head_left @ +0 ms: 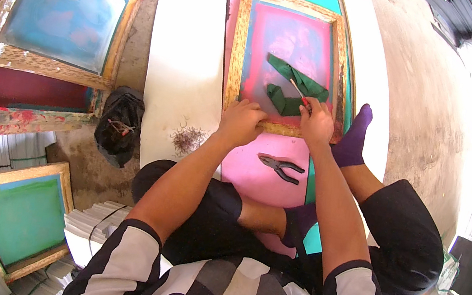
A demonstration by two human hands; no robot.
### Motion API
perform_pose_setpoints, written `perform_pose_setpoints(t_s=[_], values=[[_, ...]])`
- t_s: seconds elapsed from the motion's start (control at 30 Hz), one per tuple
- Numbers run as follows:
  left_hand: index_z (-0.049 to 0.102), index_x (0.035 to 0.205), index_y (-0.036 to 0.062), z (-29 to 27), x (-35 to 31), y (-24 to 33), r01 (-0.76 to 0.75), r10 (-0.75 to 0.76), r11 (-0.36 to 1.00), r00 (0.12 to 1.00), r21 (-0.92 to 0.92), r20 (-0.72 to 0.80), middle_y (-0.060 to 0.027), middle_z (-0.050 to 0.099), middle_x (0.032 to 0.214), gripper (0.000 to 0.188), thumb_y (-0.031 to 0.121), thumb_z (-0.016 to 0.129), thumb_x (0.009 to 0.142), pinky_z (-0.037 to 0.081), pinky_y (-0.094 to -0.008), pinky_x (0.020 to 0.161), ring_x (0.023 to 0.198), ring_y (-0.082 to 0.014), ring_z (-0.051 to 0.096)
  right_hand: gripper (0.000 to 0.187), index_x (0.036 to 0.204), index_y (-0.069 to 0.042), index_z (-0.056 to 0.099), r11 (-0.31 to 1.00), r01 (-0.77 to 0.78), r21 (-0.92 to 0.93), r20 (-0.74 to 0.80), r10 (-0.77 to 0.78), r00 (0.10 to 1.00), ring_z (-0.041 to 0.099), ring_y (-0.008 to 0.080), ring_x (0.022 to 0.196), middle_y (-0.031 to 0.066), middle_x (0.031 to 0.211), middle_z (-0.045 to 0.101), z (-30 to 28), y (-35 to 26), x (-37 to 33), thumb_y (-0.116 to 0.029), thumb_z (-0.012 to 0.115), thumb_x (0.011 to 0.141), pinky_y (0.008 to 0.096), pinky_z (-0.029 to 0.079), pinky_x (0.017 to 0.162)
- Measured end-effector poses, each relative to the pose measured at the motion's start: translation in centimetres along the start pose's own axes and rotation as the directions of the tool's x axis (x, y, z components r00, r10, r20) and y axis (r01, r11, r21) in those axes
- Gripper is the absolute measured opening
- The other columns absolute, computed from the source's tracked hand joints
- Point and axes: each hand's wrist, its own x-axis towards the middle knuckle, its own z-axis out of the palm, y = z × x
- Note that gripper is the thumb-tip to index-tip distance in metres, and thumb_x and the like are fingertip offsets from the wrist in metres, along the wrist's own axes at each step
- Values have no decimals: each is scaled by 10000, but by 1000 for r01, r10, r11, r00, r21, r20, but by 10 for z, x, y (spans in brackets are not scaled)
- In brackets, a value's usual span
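Observation:
In front of me lies a wooden screen-printing frame [240,41] with pink-stained mesh. My left hand [242,122] grips its near left corner, fingers curled over the wood. My right hand [318,124] is closed round a red-handled screwdriver [306,102] above the frame's near edge, the thin shaft pointing away to the left. On the mesh lies a crumpled dark green cloth [285,100], partly under the screwdriver. Black-handled pliers [282,167] rest on the pink surface between my forearms. Left of them is a small pile of thin dark bits [188,138], perhaps staples.
At left lean a blue-mesh frame [69,17], a red-stained frame [33,118] and a green-mesh frame [21,217]. A black plastic bag [118,127] sits beside the white board [184,62]. My purple-socked foot [354,137] is right of the frame. Bundled white sheets [93,220] stand lower left.

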Motion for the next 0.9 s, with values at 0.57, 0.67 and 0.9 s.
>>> perform_pose_setpoints(t_s=[0.57,0.67,0.9], values=[[756,1092,120,-6,-12,6,-20,20,1000,1000,18,-17,-95,690,1075,365,173,798,734,463,-466,971,1074,-324,605,347,1015,-47,691,982,188,12,288,-184,940,664,365,1009,205,1062,688,-30,-14,-136,-277,810,784,490,531,889],[743,1136,120,-6,-18,13,-14,19,997,998,80,-62,-91,688,1114,402,176,796,742,448,-465,1014,1115,-321,586,424,1054,-36,681,985,166,-38,336,-144,931,679,369,1019,224,1117,685,-29,-13,-140,-311,828,768,502,534,895],[733,1157,144,-18,-32,20,102,-89,987,990,121,-109,-67,676,1179,426,221,821,747,406,-450,1089,1204,-306,546,424,1072,-23,629,1000,-14,12,662,3,750,682,347,984,198,982,679,-16,-8,-138,-360,753,846,466,538,832]])
